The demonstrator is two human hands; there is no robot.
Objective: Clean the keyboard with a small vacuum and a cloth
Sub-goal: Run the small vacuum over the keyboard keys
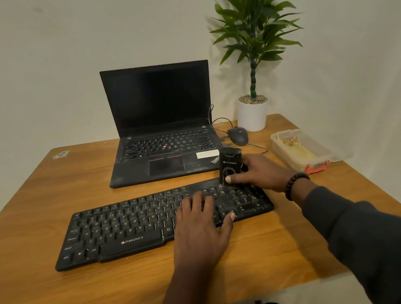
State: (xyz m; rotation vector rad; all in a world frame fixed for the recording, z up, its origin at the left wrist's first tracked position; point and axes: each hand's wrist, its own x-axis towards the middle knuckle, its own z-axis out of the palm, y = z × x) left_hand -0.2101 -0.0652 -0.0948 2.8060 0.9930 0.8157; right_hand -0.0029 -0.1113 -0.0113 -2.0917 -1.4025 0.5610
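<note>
Nearest to the viewer, the left hand (pixel 200 224) is lying flat with straight fingers on the right half of the keyboard (pixel 137 225), pinning it to the wooden table (pixel 46 294). Farther and to the right, the right hand (pixel 263 172) is gripping the small vacuum (pixel 230 164) upright at the keyboard's far right corner. Its long axis is stretching away leftward from that grip, so the uncleaned keys are probably lying left of the vacuum. No cloth is showing.
</note>
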